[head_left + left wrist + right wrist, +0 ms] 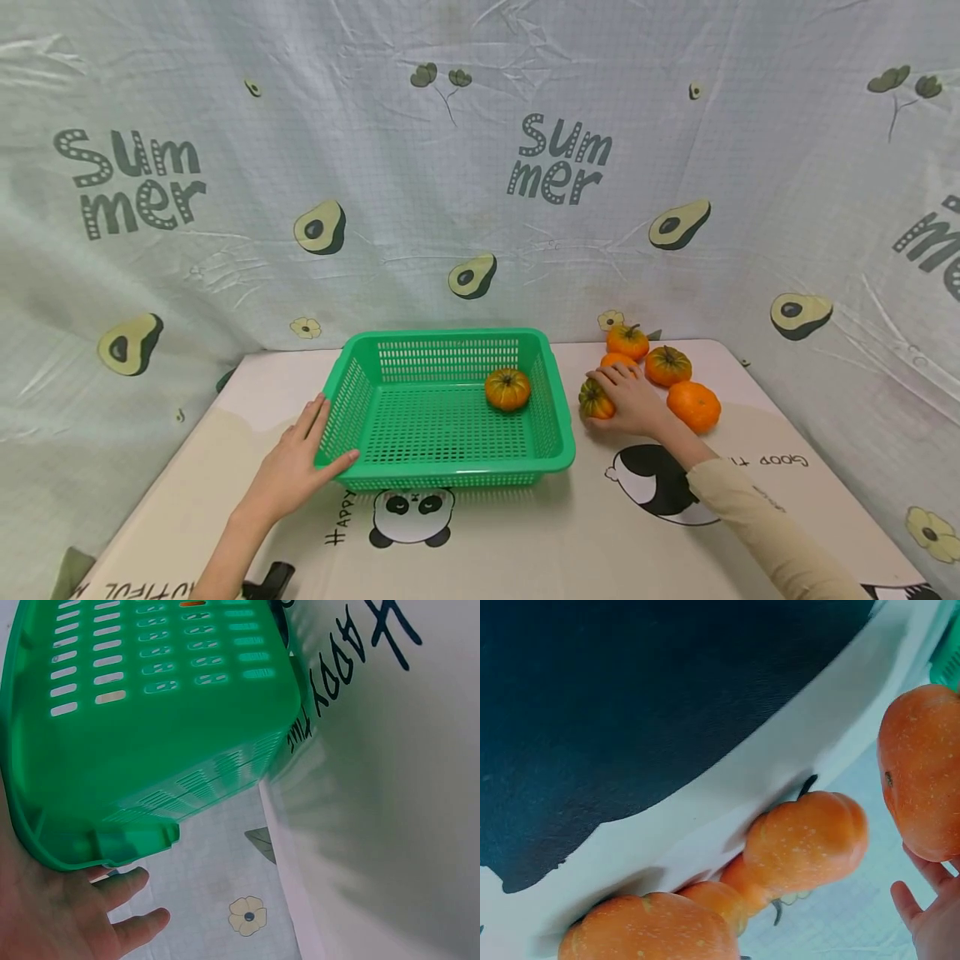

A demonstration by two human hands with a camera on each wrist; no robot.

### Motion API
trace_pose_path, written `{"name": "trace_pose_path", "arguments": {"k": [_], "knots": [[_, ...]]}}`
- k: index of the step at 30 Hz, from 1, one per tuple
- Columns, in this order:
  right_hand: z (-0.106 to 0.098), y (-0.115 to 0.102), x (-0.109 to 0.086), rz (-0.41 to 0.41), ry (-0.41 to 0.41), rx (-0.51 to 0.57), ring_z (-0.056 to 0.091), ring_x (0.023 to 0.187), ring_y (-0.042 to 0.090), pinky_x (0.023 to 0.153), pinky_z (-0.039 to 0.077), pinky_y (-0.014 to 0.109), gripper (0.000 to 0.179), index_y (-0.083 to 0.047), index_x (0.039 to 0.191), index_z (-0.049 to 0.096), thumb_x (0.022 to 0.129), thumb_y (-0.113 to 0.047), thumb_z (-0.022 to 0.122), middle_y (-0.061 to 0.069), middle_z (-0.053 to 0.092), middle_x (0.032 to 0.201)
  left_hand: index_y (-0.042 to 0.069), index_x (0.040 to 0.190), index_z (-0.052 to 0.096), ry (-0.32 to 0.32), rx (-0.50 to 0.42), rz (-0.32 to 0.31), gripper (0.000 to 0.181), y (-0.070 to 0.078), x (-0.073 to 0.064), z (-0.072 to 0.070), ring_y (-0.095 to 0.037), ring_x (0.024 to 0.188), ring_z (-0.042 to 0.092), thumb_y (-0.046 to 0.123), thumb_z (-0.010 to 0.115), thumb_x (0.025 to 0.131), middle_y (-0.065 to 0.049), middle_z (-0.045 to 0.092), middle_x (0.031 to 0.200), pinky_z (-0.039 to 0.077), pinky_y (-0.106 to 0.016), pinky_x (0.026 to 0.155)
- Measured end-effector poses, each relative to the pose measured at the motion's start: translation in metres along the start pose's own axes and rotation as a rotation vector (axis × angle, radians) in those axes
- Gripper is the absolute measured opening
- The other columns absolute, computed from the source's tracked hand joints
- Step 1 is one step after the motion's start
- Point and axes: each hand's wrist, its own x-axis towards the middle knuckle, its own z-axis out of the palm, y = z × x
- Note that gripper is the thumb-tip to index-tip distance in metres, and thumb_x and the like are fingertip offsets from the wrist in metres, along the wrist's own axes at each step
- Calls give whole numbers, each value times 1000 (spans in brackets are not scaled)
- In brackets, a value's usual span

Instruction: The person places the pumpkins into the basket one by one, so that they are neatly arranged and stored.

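Note:
A green plastic basket (450, 477) with slotted walls stands on the table, with one small orange pumpkin (507, 390) inside at its right. My left hand (295, 467) rests on the basket's left end, fingers spread along the side and thumb at the near corner; the left wrist view shows straight fingers (142, 926) past the rim. To the right of the basket, my right hand (628, 402) grips a green-and-orange pumpkin (592, 400), its fingers over the top. The right wrist view has this pumpkin (922, 772) at its right edge, fingertips against its underside.
Several more pumpkins lie beside and behind my right hand, among them a bright orange one (693, 407), a greenish one (667, 366) and one at the back (627, 342). A printed cloth (420, 208) hangs behind the table. A black object (270, 581) is near my left forearm.

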Motion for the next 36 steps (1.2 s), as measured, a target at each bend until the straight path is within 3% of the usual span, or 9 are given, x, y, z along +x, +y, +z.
{"name": "trace_pose_path", "arguments": {"k": [6,15,23,36], "knots": [[-6,-4,1,-11,82,30,45,103,28,91,35,53,69,-7,118,51,66,-48,71,11,55,110,-2,141,17,2,9,2,88,0,0,0,-50,124,28,52,53,82,-23,17,146,36,-62,87],[-24,-16,1,4,133,77,47,104,30,89,36,51,68,-4,116,48,65,-44,71,13,55,109,-3,141,18,-3,38,12,89,0,-1,0,-43,132,21,54,52,81,-23,18,146,21,-62,99],[-39,-24,1,39,148,116,45,108,31,91,35,53,72,-6,125,47,69,-44,69,14,53,117,-3,141,19,-5,69,10,89,2,0,-1,-44,130,24,55,51,82,-22,20,146,25,-64,96],[-56,-46,5,20,258,227,45,101,24,85,36,49,66,-8,119,49,67,-41,73,10,53,113,-3,141,19,-2,82,12,89,1,0,-1,-44,128,28,55,51,82,-23,21,145,28,-63,95]]}}
